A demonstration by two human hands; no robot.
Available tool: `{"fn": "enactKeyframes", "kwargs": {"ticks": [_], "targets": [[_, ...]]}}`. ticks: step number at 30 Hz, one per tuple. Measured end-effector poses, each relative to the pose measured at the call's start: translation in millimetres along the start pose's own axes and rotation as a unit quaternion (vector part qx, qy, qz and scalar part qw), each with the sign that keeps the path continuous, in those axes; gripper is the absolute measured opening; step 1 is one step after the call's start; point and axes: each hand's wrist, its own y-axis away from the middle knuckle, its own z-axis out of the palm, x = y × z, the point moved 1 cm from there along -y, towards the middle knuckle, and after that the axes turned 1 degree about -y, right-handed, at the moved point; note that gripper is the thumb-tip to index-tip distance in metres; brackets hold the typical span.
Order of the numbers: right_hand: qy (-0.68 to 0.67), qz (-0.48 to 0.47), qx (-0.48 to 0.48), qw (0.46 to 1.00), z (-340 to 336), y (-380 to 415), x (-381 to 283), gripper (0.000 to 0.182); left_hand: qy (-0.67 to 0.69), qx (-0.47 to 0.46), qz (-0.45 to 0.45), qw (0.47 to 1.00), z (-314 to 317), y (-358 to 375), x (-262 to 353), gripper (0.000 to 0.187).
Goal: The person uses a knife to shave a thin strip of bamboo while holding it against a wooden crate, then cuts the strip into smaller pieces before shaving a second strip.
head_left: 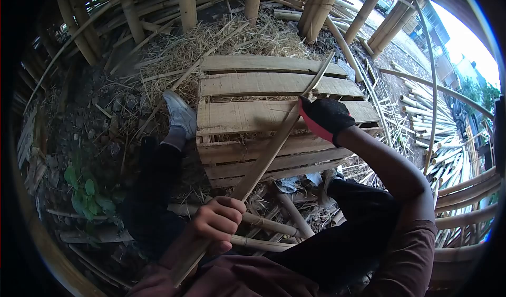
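Observation:
A long split bamboo strip (pixel 269 156) runs slantwise from my lap up across a slatted wooden crate (pixel 245 116). My left hand (pixel 219 224), bare, is closed round the strip's near part, with its fingers wrapped over it. Farther along, my right hand (pixel 326 119) wears a black and red glove and is closed at the strip over the crate's right half. A narrower end of the strip sticks out beyond the glove. The right fingertips are mostly hidden, and I cannot tell whether a tool is also in that hand.
My shoe (pixel 180 116) stands against the crate's left side. Dry straw (pixel 226 41) and upright bamboo posts (pixel 187 5) lie beyond it. Cut bamboo poles (pixel 429 118) are piled at right. Bamboo rails (pixel 261 221) cross below the crate, and a green plant (pixel 87 197) grows at left.

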Motion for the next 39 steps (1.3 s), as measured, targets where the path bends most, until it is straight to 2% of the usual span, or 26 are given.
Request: {"fn": "enactKeyframes", "kwargs": {"ticks": [3,7,8,10,11,12,13,14,15,17,18,20,21,22,23,25,26,27,29,30,31,32,34,37,38,39], "targets": [[0.031,0.059,-0.043,0.997,-17,13,-23,0.049,-0.001,-0.031,0.024,0.999,2,0,-3,0.053],[-0.036,-0.106,-0.010,0.994,-33,66,-84,0.052,-0.007,0.000,0.002,1.000,2,1,1,0.053],[-0.036,-0.107,-0.012,0.993,-31,65,-84,0.052,-0.007,0.002,0.001,1.000,2,2,1,0.053],[-0.021,-0.194,0.033,0.980,-25,65,-81,0.049,0.007,-0.004,0.011,1.000,0,4,1,0.054],[0.028,-0.108,0.002,0.994,-8,50,-56,0.036,0.009,-0.006,0.009,1.000,-1,3,2,0.054],[-0.031,-0.043,-0.001,0.999,1,26,-16,0.051,0.007,-0.001,-0.002,1.000,-1,2,4,0.054],[0.126,0.013,0.008,0.992,2,-4,27,0.066,0.005,0.002,-0.009,1.000,-2,1,5,0.054],[0.023,0.063,-0.031,0.997,4,-22,63,0.066,-0.002,0.012,-0.009,1.000,1,2,1,0.054],[0.051,0.111,-0.048,0.991,-13,-19,51,0.064,-0.012,0.024,-0.006,1.000,5,2,-5,0.055],[0.067,0.113,0.009,0.991,-17,-4,19,0.065,-0.009,0.065,-0.021,0.998,2,6,-4,0.055],[0.114,0.051,-0.017,0.992,-19,8,0,0.061,-0.006,0.040,-0.022,0.999,-5,7,-4,0.052],[0.081,-0.041,-0.079,0.993,-34,36,-48,0.046,0.000,0.013,-0.031,0.999,-7,9,-4,0.049],[0.012,-0.065,-0.080,0.995,-43,53,-73,0.045,0.001,0.012,-0.032,0.999,-6,9,-3,0.049],[0.007,-0.100,-0.094,0.991,-44,66,-88,0.045,-0.003,0.016,-0.040,0.999,-5,9,-1,0.049],[-0.007,-0.156,-0.008,0.988,-35,77,-94,0.039,-0.009,0.020,-0.047,0.999,-4,9,0,0.050],[-0.008,-0.230,0.006,0.973,-9,58,-59,0.032,0.001,0.054,-0.032,0.998,-2,12,-2,0.051],[0.081,-0.182,0.093,0.976,5,33,-21,0.034,0.015,0.090,-0.019,0.996,-2,14,-1,0.052],[0.183,0.002,0.073,0.980,14,-8,39,0.040,0.016,0.091,-0.021,0.996,-4,15,3,0.052],[0.229,0.168,0.039,0.958,12,-30,154,0.060,0.007,0.135,-0.041,0.990,-12,13,5,0.056],[0.168,0.232,0.078,0.955,16,-30,183,0.064,0.006,0.158,-0.034,0.987,-14,11,6,0.058],[0.102,0.298,0.108,0.943,13,-19,179,0.068,0.006,0.157,-0.034,0.987,-16,12,7,0.058],[0.078,0.310,0.077,0.944,14,-10,174,0.070,0.009,0.166,-0.036,0.985,-19,14,6,0.058],[0.011,0.325,0.009,0.945,-31,9,88,0.077,0.014,0.178,-0.036,0.983,-23,18,4,0.057],[-0.054,0.214,-0.063,0.973,-45,30,11,0.083,-0.002,0.165,-0.041,0.985,-12,16,2,0.056],[-0.075,0.103,-0.067,0.990,-45,39,-11,0.081,-0.013,0.120,-0.033,0.992,-8,17,-1,0.053],[-0.096,0.068,-0.113,0.987,-48,48,-38,0.075,-0.021,0.099,-0.012,0.995,1,10,-4,0.055]]}}
